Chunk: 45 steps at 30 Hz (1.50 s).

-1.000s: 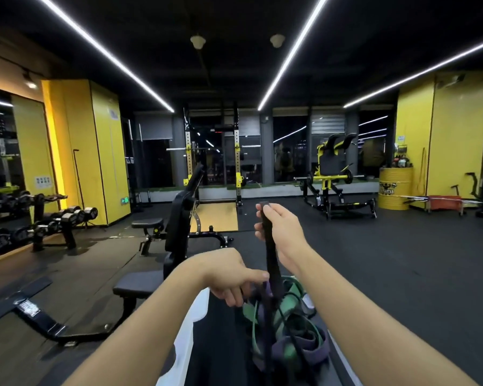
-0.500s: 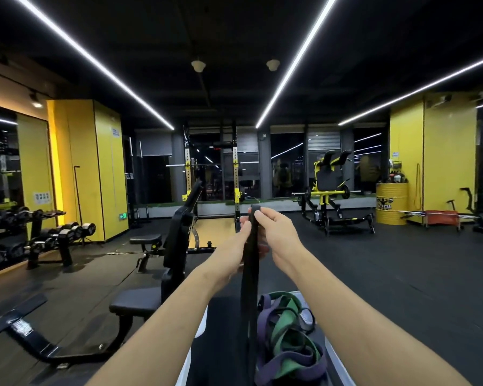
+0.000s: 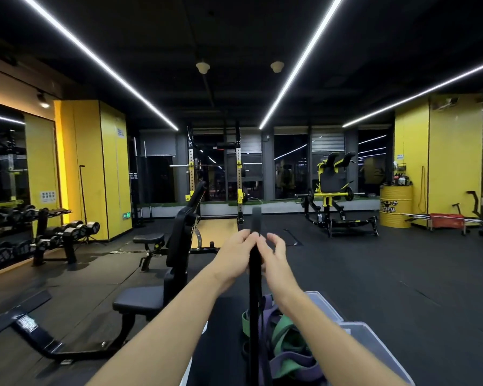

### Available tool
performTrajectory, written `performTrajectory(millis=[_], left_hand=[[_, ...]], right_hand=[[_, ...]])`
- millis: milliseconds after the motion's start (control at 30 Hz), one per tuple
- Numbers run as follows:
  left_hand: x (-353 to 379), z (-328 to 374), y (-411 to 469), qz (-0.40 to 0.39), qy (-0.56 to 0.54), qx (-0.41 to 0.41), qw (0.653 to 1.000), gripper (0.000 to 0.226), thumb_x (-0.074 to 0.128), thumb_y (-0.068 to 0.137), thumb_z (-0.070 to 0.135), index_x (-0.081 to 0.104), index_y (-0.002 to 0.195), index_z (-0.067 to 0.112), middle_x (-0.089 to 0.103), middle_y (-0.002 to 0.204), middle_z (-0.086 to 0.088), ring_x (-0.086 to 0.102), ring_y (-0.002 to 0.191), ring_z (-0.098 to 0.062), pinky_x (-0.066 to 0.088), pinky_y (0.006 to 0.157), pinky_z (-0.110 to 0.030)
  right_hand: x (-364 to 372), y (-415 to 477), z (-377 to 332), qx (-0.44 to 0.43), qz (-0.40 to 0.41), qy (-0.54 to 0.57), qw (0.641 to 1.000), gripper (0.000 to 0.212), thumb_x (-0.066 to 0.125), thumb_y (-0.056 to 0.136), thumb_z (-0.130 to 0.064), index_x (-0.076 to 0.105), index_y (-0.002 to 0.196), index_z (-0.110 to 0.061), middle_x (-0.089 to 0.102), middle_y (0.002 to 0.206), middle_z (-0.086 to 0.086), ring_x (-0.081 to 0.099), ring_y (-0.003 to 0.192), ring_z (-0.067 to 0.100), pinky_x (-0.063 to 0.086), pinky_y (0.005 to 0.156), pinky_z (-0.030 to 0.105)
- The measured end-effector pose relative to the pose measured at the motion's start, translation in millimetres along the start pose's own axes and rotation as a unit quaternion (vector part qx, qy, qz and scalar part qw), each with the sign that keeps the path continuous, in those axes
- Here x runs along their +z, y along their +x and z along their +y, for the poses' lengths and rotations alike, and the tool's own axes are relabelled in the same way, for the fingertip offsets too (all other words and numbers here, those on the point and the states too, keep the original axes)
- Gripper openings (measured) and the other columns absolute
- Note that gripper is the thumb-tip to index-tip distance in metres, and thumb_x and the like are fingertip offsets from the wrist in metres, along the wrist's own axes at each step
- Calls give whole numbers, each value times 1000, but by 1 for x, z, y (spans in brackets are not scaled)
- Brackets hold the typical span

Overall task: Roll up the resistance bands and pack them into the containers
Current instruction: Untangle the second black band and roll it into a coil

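A long black resistance band (image 3: 253,288) hangs straight down in front of me, its top end sticking up above my hands. My left hand (image 3: 236,256) pinches the band near its top from the left. My right hand (image 3: 273,257) holds it from the right, fingers curled at the same height. Below lies a tangle of green and purple bands (image 3: 286,344) on a dark surface. Clear plastic containers (image 3: 374,346) stand at the lower right beside the tangle.
A black adjustable bench (image 3: 162,274) stands to the left. A dumbbell rack (image 3: 53,235) lines the left wall. Farther back are a squat rack (image 3: 215,185), a yellow machine (image 3: 332,196) and a yellow drum (image 3: 396,204).
My left hand rose from low on the band up to its top, meeting my right hand. Both hands now hold the band's upper end, and my view lifted a little.
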<state>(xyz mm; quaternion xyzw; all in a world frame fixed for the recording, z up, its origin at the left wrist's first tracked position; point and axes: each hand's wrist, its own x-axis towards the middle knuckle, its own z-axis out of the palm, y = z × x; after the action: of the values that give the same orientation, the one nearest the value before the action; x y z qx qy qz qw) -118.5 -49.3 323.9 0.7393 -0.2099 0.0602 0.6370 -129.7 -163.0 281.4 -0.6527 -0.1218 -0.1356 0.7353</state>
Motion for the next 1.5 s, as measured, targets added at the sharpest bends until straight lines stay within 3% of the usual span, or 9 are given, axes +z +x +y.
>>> performTrajectory(millis=[167, 300, 433, 767, 967, 1067, 1167, 1333, 1500], left_hand=[[-6, 20, 8, 74, -77, 17, 994, 28, 36, 113, 19, 60, 109, 4, 79, 85, -7, 77, 87, -25, 59, 85, -39], [-16, 28, 8, 105, -55, 39, 992, 28, 36, 113, 19, 61, 108, 7, 78, 87, -5, 77, 85, -20, 60, 88, -39], [-29, 22, 14, 154, -119, 19, 981, 29, 35, 113, 19, 60, 108, 6, 74, 86, -8, 75, 78, -19, 60, 87, -40], [-36, 14, 21, 181, -158, 18, 971, 26, 38, 113, 20, 61, 114, 9, 56, 69, 0, 59, 63, -15, 60, 85, -44], [-44, 7, 24, 197, -40, 18, 979, 34, 39, 110, 35, 54, 131, 14, 49, 78, -6, 50, 63, -22, 46, 71, -42], [-50, -7, 25, 170, 11, -15, 985, 49, 39, 101, 52, 46, 137, 20, 59, 107, -23, 58, 94, -46, 47, 96, -62], [-45, -13, 18, 131, 54, -34, 989, 47, 38, 103, 54, 43, 133, 19, 54, 93, -1, 48, 87, -23, 48, 101, -61], [-22, -8, 1, 8, 170, -13, 985, 35, 38, 110, 46, 45, 127, 16, 73, 84, 3, 50, 62, -10, 46, 64, -25], [-18, -6, -1, -87, 211, -22, 973, 43, 46, 105, 52, 40, 128, 17, 59, 81, -1, 48, 73, -17, 44, 73, -33]], right_hand=[[-5, -34, 41, 126, -142, 30, 981, 62, 38, 102, -57, 63, 117, -2, 74, 93, 23, 70, 80, 34, 55, 79, 37], [-11, -44, 63, 157, -182, 20, 970, 45, 36, 109, -47, 46, 114, -3, 72, 87, 24, 67, 73, 34, 47, 82, 43], [-17, -43, 59, 159, -178, 54, 970, 29, 46, 108, -36, 46, 106, -8, 69, 84, 22, 64, 68, 32, 51, 73, 38], [-36, -25, 57, 185, -168, 81, 965, 44, 46, 110, -36, 71, 121, -1, 57, 79, 11, 49, 67, 23, 45, 67, 29], [-49, -5, 38, 139, -99, 51, 984, 27, 63, 100, -29, 51, 84, -12, 56, 66, 11, 45, 51, 20, 37, 59, 30], [-58, 6, 25, 129, -91, 31, 987, 29, 67, 99, -26, 49, 78, -16, 52, 59, 10, 37, 41, 15, 29, 56, 32], [-58, 15, 2, 107, -89, 13, 990, 34, 68, 98, -24, 48, 72, -17, 48, 55, 8, 35, 36, 13, 37, 56, 30], [-46, 31, -32, 99, -133, -76, 983, 36, 68, 100, -26, 56, 67, -18, 61, 79, 8, 42, 51, 10, 40, 55, 25], [-45, 36, -40, 117, -163, -150, 968, 32, 54, 107, -35, 66, 99, -7, 58, 82, 13, 40, 50, 13, 38, 50, 23]])
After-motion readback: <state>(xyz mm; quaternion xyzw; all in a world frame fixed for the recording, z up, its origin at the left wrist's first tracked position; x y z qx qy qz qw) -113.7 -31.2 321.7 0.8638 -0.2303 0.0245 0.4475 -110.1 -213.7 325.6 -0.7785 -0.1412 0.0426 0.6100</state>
